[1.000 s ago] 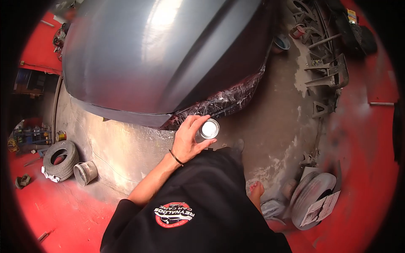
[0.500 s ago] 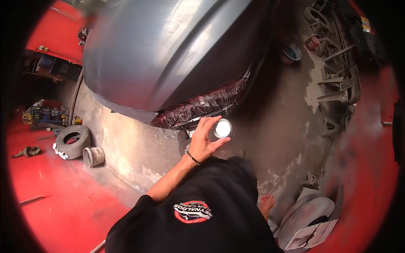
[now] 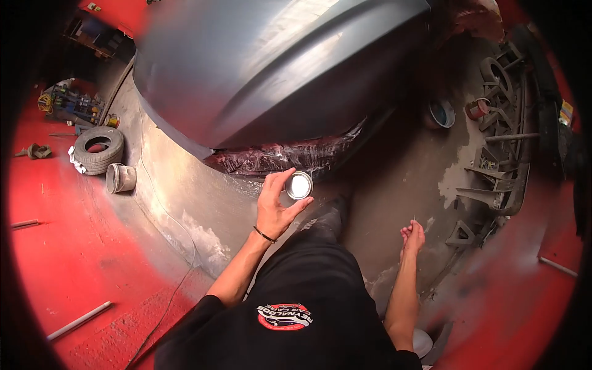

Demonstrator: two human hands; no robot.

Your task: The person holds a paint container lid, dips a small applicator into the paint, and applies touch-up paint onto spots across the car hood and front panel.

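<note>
My left hand, with a dark band at the wrist, grips a small round tin between thumb and fingers. Its round face is bright white; I cannot tell whether that is a lid or what is inside. Just beyond the tin is the grey car body, its lower edge covered with shiny, wrinkled plastic film. My right hand hangs low at the right, away from the car. Its fingers are curled together, and whatever they may hold is too small to make out.
A tyre and a bucket stand on the floor at the left. Toward the right are a basin, a red pot and a dark bumper. A metal pipe lies on red ground, lower left.
My view has shifted toward the right. My right hand has swung forward into sight, where only a small part showed low down before. My left hand still has the tin.
</note>
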